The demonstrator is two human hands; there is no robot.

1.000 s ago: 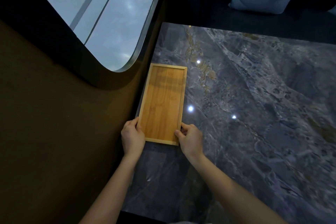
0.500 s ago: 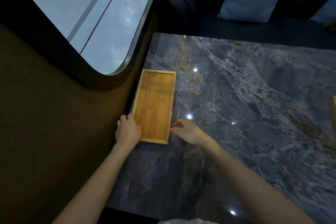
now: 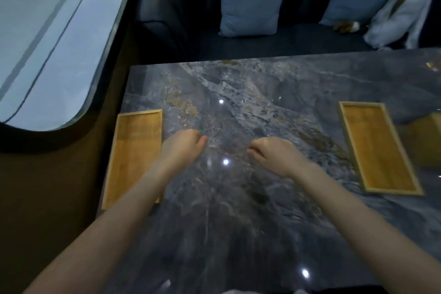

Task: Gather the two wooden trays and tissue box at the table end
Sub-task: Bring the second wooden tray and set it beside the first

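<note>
One wooden tray lies flat along the left edge of the dark marble table, by the wall. A second wooden tray lies on the right side of the table, slightly angled. Beyond it at the right frame edge stands a wooden box, cut off by the frame, likely the tissue box. My left hand hovers over the table just right of the left tray, fingers loosely curled, holding nothing. My right hand hovers near the table's middle, also loosely curled and empty.
A curved window and brown wall run along the left. A dark sofa with pale blue cushions sits behind the table's far edge. White cloth lies on the sofa at the right.
Both hands have let go of the left tray and moved right over the bare table. The view has swung right, bringing the second tray and the box into sight.
</note>
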